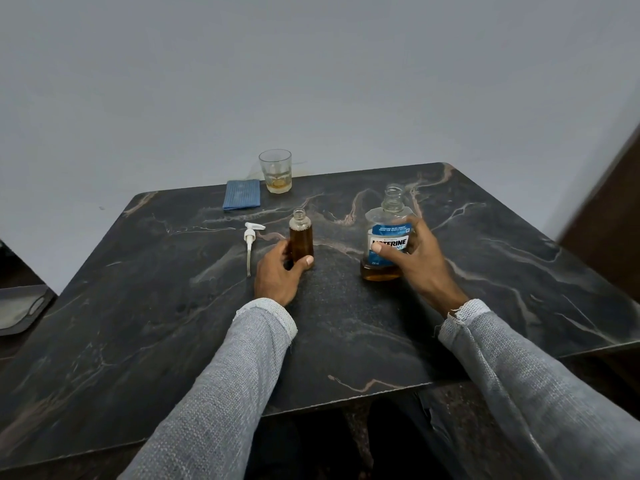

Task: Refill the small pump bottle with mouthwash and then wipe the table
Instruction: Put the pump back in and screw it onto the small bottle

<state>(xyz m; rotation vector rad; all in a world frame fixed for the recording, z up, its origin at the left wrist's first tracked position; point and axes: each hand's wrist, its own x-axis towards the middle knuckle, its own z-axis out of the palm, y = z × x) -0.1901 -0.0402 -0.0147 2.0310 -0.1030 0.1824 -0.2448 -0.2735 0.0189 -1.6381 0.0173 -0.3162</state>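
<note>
The small bottle [301, 237] stands upright and uncapped on the dark marble table [346, 334], nearly full of amber liquid. My left hand [278, 271] grips its lower part, thumb in front. The white pump head [250, 244] with its tube lies flat on the table just left of the bottle. The larger mouthwash bottle [389, 216] with a blue label stands upright and open to the right, a shallow layer of amber liquid at its bottom. My right hand [415, 258] is wrapped round its label.
A folded blue cloth [241, 194] lies near the table's far edge, with a clear glass [275, 172] holding a little amber liquid right beside it. A plain wall rises behind. A dark object [20, 310] sits low at the left.
</note>
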